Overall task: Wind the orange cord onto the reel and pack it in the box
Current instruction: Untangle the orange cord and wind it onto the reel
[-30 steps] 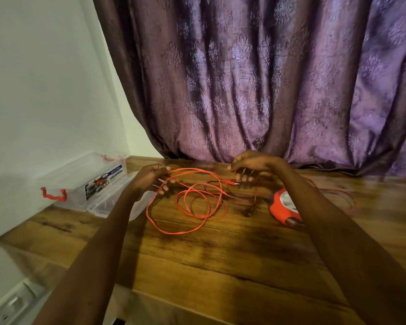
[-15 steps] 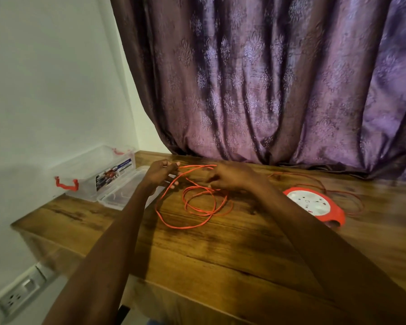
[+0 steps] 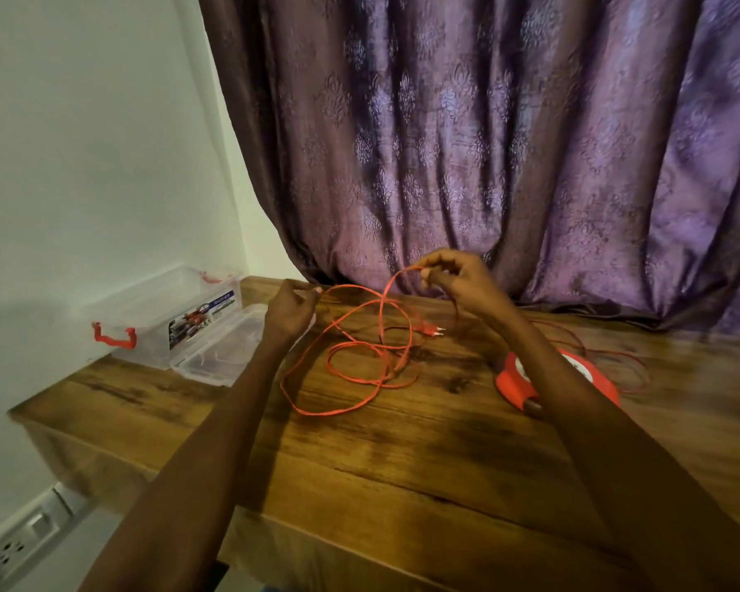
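The orange cord (image 3: 351, 369) lies in loose tangled loops on the wooden table (image 3: 402, 463), its plug (image 3: 434, 331) resting near the middle. My left hand (image 3: 291, 311) pinches one strand at the left of the tangle. My right hand (image 3: 458, 277) is raised above the table and pinches another strand, lifting it up. The red reel (image 3: 515, 384) with a white socket face sits to the right, partly hidden behind my right forearm. The clear plastic box (image 3: 163, 314) with red clips stands open at the table's far left.
The box's clear lid (image 3: 223, 352) lies beside the box. A purple curtain (image 3: 488, 143) hangs behind the table. More cord trails behind the reel at the right (image 3: 607, 356). A wall socket (image 3: 13, 549) is at the lower left, below the table edge.
My right hand has risen from the tangle and pulled a strand up with it. The left hand keeps its hold at the left. The camera view has shifted slightly.
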